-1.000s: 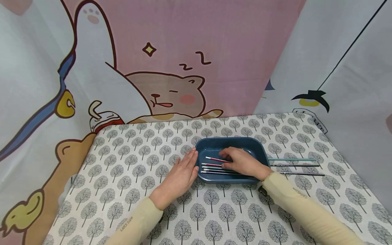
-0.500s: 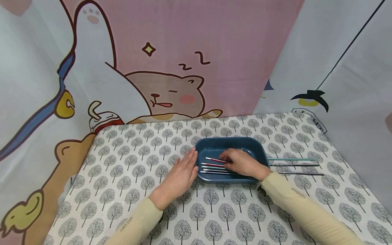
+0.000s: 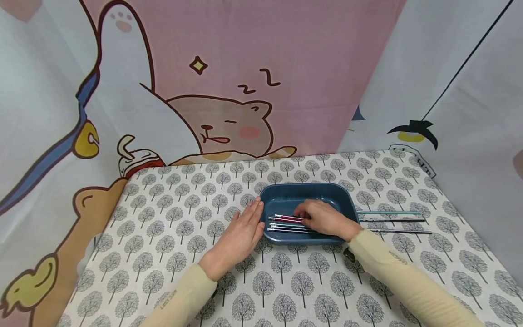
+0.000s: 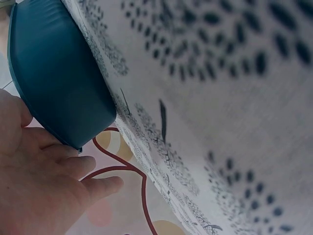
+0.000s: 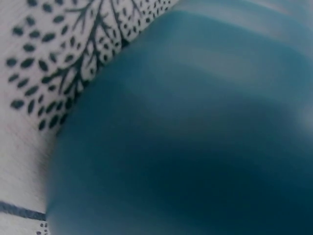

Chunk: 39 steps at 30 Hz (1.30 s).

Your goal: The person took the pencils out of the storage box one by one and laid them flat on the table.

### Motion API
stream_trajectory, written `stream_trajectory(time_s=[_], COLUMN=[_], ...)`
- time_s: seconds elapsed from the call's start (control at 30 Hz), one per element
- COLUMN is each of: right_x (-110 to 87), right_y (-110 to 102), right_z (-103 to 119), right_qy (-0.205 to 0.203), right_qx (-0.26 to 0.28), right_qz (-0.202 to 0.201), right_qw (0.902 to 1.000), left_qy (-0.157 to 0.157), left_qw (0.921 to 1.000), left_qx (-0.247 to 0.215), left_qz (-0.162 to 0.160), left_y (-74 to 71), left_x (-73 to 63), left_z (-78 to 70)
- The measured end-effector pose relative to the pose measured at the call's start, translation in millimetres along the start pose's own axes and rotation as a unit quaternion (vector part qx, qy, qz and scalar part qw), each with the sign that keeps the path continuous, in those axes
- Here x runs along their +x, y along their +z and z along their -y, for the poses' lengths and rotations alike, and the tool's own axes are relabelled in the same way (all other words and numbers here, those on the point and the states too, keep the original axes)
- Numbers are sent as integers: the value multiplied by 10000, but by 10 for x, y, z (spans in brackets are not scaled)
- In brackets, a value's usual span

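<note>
Pencils (image 3: 292, 231) look light, stiff: mid-shaft's best; your right hand (image 3: 323, 219) pinches a red one (image 3: 290, 217), left hand (image 3: 243, 229) straight-fingered against the tray (image 3: 282, 203).

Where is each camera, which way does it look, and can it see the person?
Head: on the head, facing forward and down at the tub and pencils; left hand, right hand and sleeves show.
Left wrist: on that wrist, facing the tub's outside, cloth and curtain; that hand's fingers show.
Right wrist: on that wrist, facing the tub, close and blurry; no hand shows.
Both wrist views share tub and cloth.
</note>
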State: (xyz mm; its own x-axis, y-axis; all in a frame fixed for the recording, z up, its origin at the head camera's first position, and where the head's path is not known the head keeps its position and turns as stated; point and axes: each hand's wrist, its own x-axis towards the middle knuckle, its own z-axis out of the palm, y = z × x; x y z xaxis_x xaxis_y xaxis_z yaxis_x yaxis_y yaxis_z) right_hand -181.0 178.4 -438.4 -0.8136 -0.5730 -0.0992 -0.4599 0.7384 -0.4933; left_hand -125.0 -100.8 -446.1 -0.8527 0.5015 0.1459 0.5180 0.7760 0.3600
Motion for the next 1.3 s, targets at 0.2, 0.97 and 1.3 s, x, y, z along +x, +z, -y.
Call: stream_trajectory(time_s=[0.2, 0.97, 1.3], right_x=[-10, -17, -34], right_y=[1, 10, -13], right_z=[-20, 5, 20], right_qy=[-48, -85, 53], right_qx=[58, 119, 192], right_qz=[55, -58, -124], right_qw=[10000, 9999, 9997], left_qy=[13, -23, 5], left_qw=[10000, 10000, 10000], left_qx=[-14, -23, 21], left_qz=[-48, -11, -37], left_y=[16, 3, 9], left_x=[9, 0, 2], left_z=[6, -3, 5])
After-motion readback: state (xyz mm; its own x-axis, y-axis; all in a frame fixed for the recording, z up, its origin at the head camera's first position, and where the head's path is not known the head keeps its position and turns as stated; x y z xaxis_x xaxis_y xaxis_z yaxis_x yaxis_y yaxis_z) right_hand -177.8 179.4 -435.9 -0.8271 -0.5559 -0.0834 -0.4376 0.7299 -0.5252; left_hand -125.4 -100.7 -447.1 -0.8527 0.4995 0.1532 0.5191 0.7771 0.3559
